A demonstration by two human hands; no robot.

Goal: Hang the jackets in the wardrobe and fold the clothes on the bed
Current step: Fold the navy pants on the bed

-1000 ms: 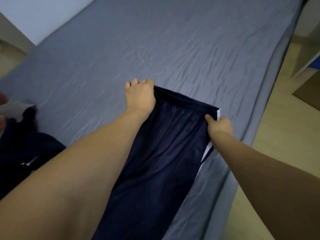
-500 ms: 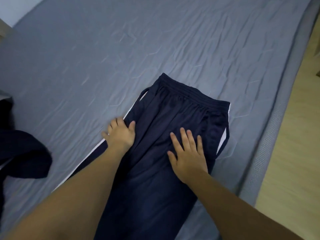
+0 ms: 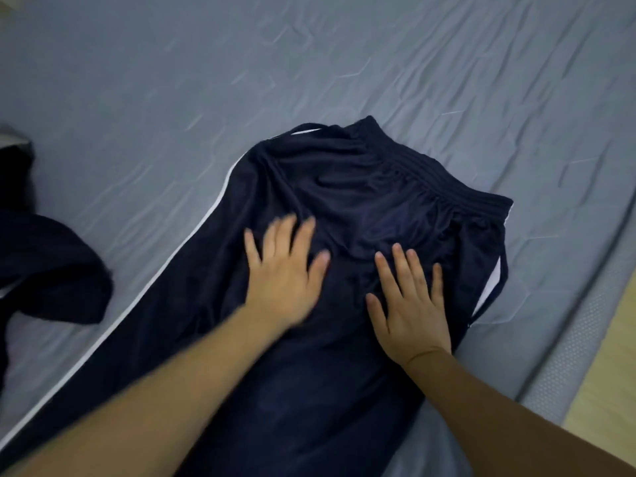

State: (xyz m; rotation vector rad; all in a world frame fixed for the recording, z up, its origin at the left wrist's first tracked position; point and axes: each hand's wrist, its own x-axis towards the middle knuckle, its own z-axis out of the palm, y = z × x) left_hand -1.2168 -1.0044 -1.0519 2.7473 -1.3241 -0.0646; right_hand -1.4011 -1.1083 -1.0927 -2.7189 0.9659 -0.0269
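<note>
navy, slightly shiny fabric lies under both flat palms: the left hand [image 3: 285, 273] and right hand [image 3: 411, 306] rest side by side with fingers straight and spread on the track pants [image 3: 344, 208]. these lie on the grey bed sheet [image 3: 309, 63], elastic waistband farthest away, white stripes along the sides. another dark garment [image 3: 44, 270] sits at the left.

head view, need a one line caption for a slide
Both hands, left hand and right hand, press flat on navy track pants spread over a grey bed sheet.
</note>
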